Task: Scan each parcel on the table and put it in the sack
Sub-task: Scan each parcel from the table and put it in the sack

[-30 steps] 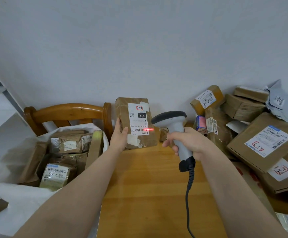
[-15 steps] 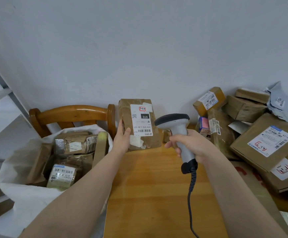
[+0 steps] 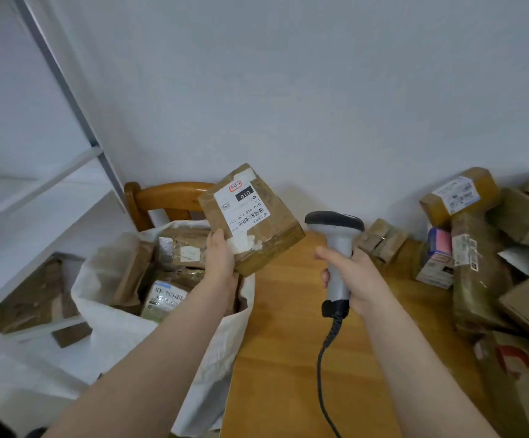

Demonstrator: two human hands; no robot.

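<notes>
- left hand [image 3: 222, 260] out front, gripping the brown parcel [image 3: 257, 222] by its lower corner, tilted, above the sack [image 3: 114, 336] rim beside the table [image 3: 288, 343]
- right hand [image 3: 359, 279] fingers curled round the upright scanner [image 3: 336, 245] handle
- left fingers hidden behind it, only the thumb shows
- parcel pile [image 3: 478, 279] on the right runs off frame

Soft, even, cool light fills the frame; the wall [image 3: 320, 90] reads pale blue-grey with no hot spots. Shadows are faint, deepest under the parcels [image 3: 478, 273] piled at 3 o'clock. The wooden surface [image 3: 288, 343] carries a mild sheen. Wide-angle bending tilts the shelf post [image 3: 67, 90] at 10 o'clock and stretches the forearms [image 3: 149, 358] toward 6. The label [image 3: 241, 207] on the held parcel [image 3: 269, 222] is readable; detail at 3 and 8 o'clock goes soft
</notes>
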